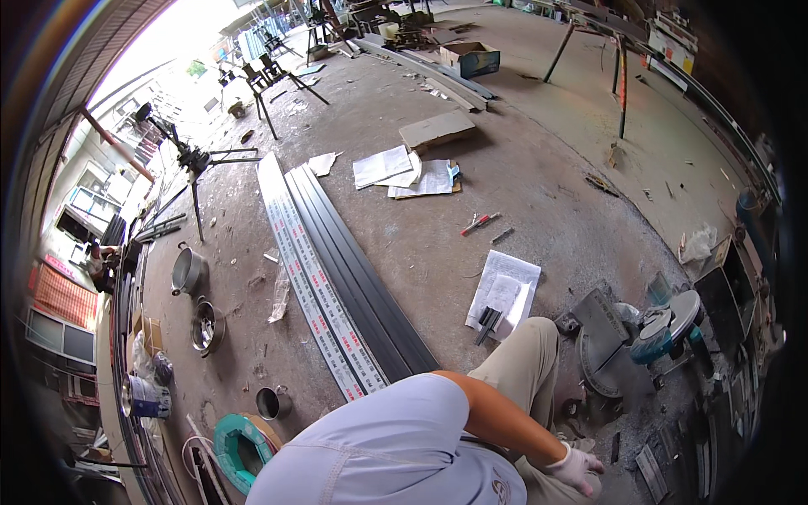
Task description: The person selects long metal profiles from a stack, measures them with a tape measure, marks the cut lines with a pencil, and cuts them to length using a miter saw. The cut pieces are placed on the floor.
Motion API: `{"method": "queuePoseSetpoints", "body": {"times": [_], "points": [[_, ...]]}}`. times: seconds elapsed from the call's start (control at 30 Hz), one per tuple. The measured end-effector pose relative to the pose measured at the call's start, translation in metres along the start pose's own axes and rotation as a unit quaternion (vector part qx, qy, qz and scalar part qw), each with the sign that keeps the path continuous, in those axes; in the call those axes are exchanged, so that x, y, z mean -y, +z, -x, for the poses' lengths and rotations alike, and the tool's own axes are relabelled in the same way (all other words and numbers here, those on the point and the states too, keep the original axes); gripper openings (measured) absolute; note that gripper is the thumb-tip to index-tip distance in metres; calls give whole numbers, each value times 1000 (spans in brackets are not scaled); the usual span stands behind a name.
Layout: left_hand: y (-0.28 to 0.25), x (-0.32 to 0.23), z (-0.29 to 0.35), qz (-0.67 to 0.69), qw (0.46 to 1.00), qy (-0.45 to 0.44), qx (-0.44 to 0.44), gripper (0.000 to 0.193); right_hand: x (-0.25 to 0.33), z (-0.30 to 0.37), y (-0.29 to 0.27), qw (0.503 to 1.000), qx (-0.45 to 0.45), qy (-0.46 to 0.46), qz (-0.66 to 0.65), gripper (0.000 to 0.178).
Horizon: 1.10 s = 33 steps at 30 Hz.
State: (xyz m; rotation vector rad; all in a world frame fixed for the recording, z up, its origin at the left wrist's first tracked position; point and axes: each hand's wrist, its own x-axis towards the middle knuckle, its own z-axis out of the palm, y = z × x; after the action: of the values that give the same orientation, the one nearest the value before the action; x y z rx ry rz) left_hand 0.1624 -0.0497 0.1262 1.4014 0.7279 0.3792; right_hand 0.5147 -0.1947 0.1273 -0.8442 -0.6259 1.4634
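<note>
My left arm, in a pale grey sleeve, reaches across to the lower right. My left hand (579, 470), in a white glove with bare fingertips, lies over the beige trousers (528, 358) near my bent knees. Its fingers look loose, with nothing seen in them. No part of my right hand shows. Beyond the hand stands a cut-off saw (665, 328) with a teal guard and a grey curved base. Ahead of my knee, short dark metal pieces (487, 324) lie on white paper sheets (509, 286). Long dark metal profiles (349, 261) stretch away along the floor beside a film-covered strip (307, 278).
Left are metal pots (188, 269), a paint bucket (145, 396) and a teal coil of strapping (236, 450). A red marker (481, 224), papers (383, 167) and flat cardboard (438, 129) lie ahead. Tripod stands (195, 160) and a cardboard box (470, 59) stand farther off. Metal offcuts (652, 473) lie right.
</note>
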Motion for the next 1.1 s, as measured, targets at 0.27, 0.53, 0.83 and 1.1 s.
{"method": "queuePoseSetpoints", "body": {"times": [0.27,0.53,0.83,1.1], "points": [[7,-2,9,92,992,27,-84,112,-75,-42,93,956,-239,144,-93,54],[-9,5,21,136,955,-1,-262,92,-96,-47,144,899,-397,96,-156,60],[-48,-19,61,234,944,53,-227,97,-26,2,-39,844,-532,-46,-52,71],[-117,17,133,308,913,61,-262,113,4,-48,18,868,-473,-153,4,73]]}}
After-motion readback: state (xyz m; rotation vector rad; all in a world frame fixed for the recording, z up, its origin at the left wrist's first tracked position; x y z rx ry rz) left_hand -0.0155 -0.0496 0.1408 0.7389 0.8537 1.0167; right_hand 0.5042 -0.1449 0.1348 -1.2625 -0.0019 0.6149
